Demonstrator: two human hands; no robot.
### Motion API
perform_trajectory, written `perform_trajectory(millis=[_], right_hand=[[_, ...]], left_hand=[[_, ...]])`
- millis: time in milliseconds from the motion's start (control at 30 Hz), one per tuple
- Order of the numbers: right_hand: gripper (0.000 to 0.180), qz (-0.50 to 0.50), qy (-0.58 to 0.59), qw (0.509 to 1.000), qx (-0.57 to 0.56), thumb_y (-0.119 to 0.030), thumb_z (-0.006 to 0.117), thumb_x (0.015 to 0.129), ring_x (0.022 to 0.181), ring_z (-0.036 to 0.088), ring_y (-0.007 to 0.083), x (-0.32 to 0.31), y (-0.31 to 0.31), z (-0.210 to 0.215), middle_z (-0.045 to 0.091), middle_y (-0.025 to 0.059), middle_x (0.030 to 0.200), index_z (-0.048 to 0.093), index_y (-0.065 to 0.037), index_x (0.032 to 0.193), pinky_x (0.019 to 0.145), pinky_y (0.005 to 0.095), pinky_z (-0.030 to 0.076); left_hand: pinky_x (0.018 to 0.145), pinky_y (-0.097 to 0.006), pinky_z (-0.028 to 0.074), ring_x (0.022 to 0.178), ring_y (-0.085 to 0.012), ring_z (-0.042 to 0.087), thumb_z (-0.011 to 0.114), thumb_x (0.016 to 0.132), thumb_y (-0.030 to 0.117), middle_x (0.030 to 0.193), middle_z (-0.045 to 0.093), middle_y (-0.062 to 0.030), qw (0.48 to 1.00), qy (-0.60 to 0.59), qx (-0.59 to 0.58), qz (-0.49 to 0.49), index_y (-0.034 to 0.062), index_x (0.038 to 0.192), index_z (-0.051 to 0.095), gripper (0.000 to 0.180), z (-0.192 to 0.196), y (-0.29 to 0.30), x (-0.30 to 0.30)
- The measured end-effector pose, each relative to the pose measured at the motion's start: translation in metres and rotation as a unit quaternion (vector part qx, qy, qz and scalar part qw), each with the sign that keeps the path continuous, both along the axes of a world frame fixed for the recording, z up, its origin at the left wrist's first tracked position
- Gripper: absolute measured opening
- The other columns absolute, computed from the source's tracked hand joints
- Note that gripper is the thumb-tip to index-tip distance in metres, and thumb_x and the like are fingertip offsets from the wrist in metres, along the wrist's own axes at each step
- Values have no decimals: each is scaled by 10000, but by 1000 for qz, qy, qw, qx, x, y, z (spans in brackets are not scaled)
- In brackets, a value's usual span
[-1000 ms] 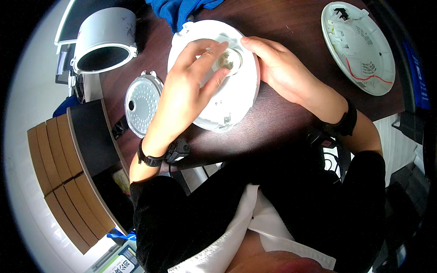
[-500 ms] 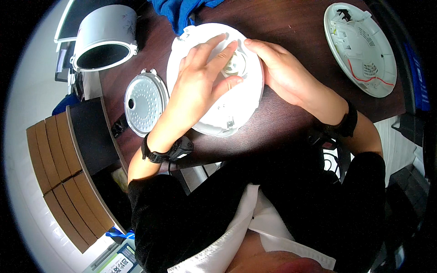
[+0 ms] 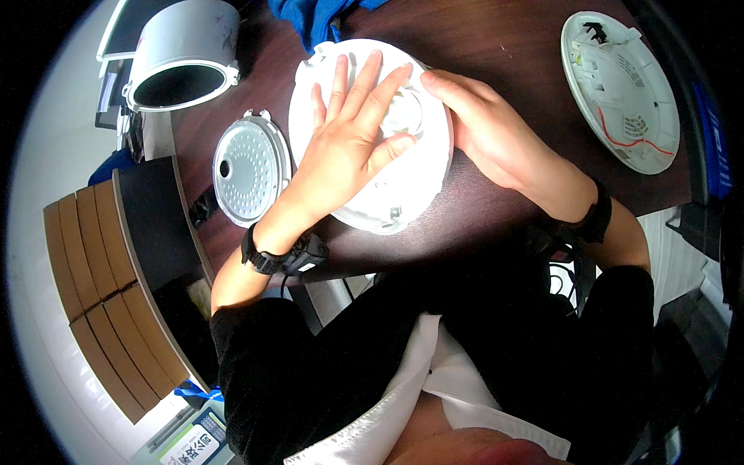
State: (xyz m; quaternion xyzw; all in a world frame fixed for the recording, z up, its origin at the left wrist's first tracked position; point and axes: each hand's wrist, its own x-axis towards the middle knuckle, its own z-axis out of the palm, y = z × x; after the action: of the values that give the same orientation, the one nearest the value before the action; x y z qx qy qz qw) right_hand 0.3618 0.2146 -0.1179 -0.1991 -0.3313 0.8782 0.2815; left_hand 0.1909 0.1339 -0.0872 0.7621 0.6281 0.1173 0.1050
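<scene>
A white round plastic lid with a raised ring in its middle lies before me on the dark table. My left hand rests flat on it, palm down, fingers spread. At the lid's right edge my right hand grips the rim, thumb on top; its other fingers are partly hidden by the rim. Left of the lid, beside my left forearm, is a grey round inner lid plate covered with small dimples, with one dark hole.
A white cylindrical cooker shell stands far left. Far right lies a white round cover with a red wire. A blue cloth is at the back. Brown boxes stand left of the dark wooden table.
My left hand's fingers have spread wider and straightened on the lid. The right hand keeps its grip on the rim. The whole view has shifted slightly.
</scene>
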Motion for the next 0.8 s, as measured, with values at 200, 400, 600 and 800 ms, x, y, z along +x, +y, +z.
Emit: perform_trajectory(millis=[200, 400, 600, 800], right_hand=[[307, 13, 3, 1000, -28, -229, 518, 933, 952, 579, 128, -1, 1, -4, 611, 78, 1029, 554, 9, 1123, 837, 275, 455], [295, 26, 18, 999, -40, -214, 507, 938, 961, 579, 130, 0, 2, -4, 606, 82, 1057, 555, 5, 1130, 842, 281, 458], [304, 39, 23, 997, -58, -214, 496, 943, 986, 581, 137, -4, 1, -8, 605, 86, 1080, 551, 3, 1149, 868, 297, 464], [313, 48, -2, 997, -57, -218, 487, 948, 1008, 578, 141, -4, 3, -9, 605, 88, 1102, 547, 10, 1154, 894, 306, 460]], left_hand=[[1058, -630, 16, 1383, -417, 50, 421, 862, 602, 1508, 137, -164, 1000, -8, -10, 27, 210, 1445, 227, 729, -6, -8, 0], [1047, -644, -1, 1385, -412, 55, 375, 874, 616, 1503, 148, -173, 999, 38, 22, 23, 177, 1448, 221, 739, -11, -9, -3], [1044, -649, 8, 1379, -414, 103, 328, 899, 595, 1473, 232, -193, 995, 93, 34, 22, 171, 1441, 254, 691, -9, -16, -9], [1036, -660, 37, 1365, -424, 153, 342, 889, 609, 1455, 264, -201, 989, 135, 42, 31, 189, 1434, 273, 692, -6, -18, -6]])
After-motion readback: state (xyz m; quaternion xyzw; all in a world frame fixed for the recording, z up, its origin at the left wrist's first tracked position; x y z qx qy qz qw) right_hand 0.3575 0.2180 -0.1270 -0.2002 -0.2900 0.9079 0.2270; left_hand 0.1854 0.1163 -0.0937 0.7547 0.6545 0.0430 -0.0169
